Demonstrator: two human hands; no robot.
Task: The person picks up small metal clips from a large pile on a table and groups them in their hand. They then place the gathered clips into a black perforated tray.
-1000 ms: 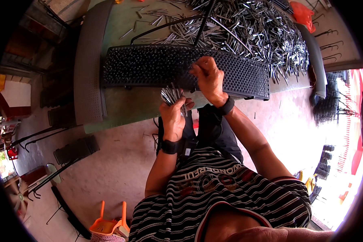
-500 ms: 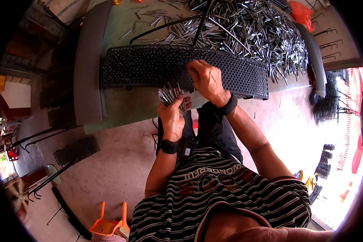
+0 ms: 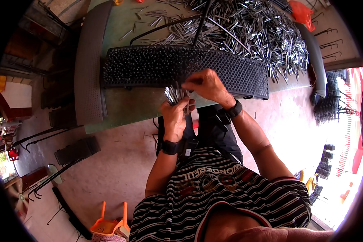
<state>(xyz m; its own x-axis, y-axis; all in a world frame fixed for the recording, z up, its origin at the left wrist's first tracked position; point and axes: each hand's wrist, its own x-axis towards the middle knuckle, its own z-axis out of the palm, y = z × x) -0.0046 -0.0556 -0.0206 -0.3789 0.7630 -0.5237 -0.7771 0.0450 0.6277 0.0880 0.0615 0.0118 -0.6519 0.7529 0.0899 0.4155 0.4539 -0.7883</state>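
Note:
A bunch of short silvery metal rods (image 3: 174, 94) is held upright in my left hand (image 3: 174, 117), its fingers closed around them, just off the table's near edge. My right hand (image 3: 210, 87) is at the upper ends of the bunch, thumb and fingers pinched together; whether a rod is between them I cannot make out. Behind both hands lies a long black perforated tray (image 3: 234, 68) with rows of small round holes. Rod ends fill its left and middle holes, while the holes toward the right show bare.
A large pile of loose rods (image 3: 262, 36) covers the far right of the green table (image 3: 121, 109). A thin black frame (image 3: 197, 30) rises behind the tray. Grey perforated sheet (image 3: 90, 64) lines the left side. An orange plastic stool (image 3: 105, 226) stands on the floor.
My right hand has moved down and left from over the tray to the tops of the rods. My left hand with the bunch has shifted slightly right.

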